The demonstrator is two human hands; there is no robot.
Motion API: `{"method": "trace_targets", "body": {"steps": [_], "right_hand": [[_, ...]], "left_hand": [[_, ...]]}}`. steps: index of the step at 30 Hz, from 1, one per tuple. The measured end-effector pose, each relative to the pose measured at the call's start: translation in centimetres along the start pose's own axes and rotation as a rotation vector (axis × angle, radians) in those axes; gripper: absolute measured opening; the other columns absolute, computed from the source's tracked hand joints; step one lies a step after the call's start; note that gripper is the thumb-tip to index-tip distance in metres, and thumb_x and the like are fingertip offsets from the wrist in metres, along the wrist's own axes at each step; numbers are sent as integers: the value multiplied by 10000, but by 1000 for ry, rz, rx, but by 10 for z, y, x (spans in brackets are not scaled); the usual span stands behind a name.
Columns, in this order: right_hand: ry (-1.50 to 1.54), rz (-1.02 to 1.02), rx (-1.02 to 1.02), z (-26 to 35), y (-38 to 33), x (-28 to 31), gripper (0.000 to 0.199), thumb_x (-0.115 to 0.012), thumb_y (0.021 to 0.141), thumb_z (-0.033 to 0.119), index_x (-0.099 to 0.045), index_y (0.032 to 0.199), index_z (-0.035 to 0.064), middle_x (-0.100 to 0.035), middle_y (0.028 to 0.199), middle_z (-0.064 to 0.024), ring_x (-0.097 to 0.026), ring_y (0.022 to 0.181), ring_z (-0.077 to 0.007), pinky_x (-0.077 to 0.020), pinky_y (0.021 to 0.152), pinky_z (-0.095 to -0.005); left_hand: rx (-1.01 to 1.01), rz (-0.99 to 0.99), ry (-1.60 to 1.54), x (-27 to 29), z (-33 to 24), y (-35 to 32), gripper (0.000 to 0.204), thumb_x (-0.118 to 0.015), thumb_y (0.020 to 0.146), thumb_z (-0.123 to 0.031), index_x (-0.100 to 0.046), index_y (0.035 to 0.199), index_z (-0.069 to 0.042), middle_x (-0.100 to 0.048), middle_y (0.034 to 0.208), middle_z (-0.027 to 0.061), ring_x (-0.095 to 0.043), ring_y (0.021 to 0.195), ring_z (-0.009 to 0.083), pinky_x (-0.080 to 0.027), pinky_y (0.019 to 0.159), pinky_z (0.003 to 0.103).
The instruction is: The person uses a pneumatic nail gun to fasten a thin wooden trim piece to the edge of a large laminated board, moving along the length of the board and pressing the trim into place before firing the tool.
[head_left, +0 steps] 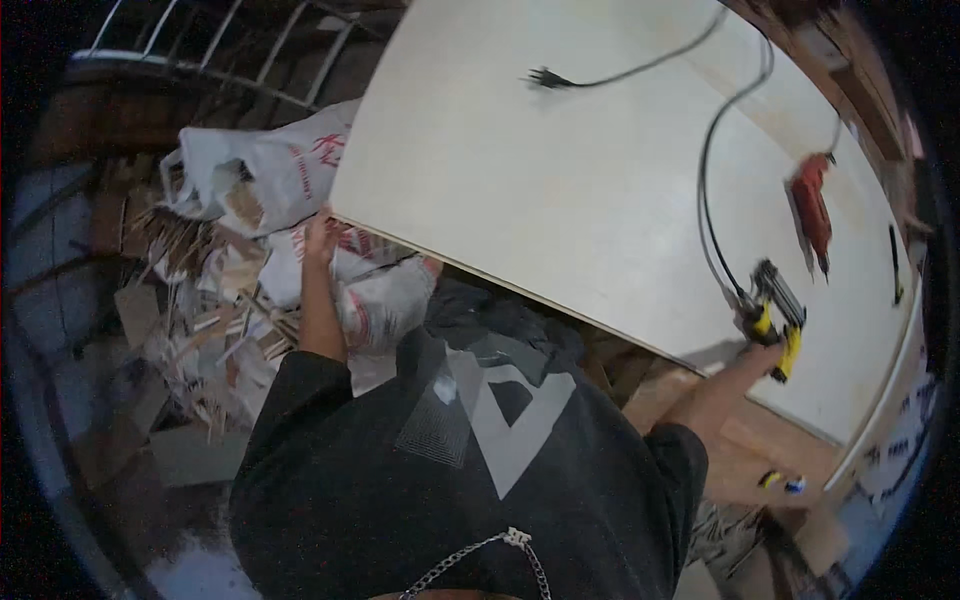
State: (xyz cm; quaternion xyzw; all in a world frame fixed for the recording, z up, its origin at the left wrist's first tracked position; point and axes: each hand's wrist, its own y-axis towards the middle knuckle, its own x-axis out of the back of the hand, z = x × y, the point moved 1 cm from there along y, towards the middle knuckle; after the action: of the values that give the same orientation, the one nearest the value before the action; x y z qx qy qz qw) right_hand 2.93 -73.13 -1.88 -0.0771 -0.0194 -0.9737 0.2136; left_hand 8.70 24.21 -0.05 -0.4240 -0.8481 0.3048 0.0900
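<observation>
A large white panel (pixel 520 190) lies in front of me like a tabletop. My left hand (pixel 320 240) is at its near left corner, fingers closed on the edge there. Over the panel's right part, my right hand (pixel 764 358) grips a yellow and black nail gun (pixel 783 310). A dark cord or hose runs from the gun to the far edge. My right fingers are partly hidden behind the tool. To the right of the gun's far end, a red power tool (pixel 813 205) lies on the panel.
A black cord with a plug (pixel 548 78) lies across the panel's far part. A thin dark tool (pixel 894 262) rests near its right edge. White sacks (pixel 260 165) and wood scraps (pixel 225 340) pile up at left. Below the panel at right is a brown board (pixel 770 440).
</observation>
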Motion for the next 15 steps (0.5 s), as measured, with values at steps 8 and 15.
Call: {"method": "trace_targets", "body": {"steps": [8,15], "right_hand": [[162,29,-107,71,-56,-67,260,-547,790,211,-538,992,47,-577,1025,-105,-595,859,-265,-508,748,-440],[-269,-432,368,212,-103,-26,232,-596,812,197,-599,950,10,-641,898,-90,-630,787,-237,-529,713,-412]], "left_hand": [[-4,-38,54,-11,-26,-22,335,-565,899,-351,-593,1020,-40,-570,783,-15,-498,614,45,-415,500,200],[29,-11,70,2,-25,-17,342,-575,891,-345,-585,1009,-24,-581,817,21,-543,629,86,-476,565,208]]}}
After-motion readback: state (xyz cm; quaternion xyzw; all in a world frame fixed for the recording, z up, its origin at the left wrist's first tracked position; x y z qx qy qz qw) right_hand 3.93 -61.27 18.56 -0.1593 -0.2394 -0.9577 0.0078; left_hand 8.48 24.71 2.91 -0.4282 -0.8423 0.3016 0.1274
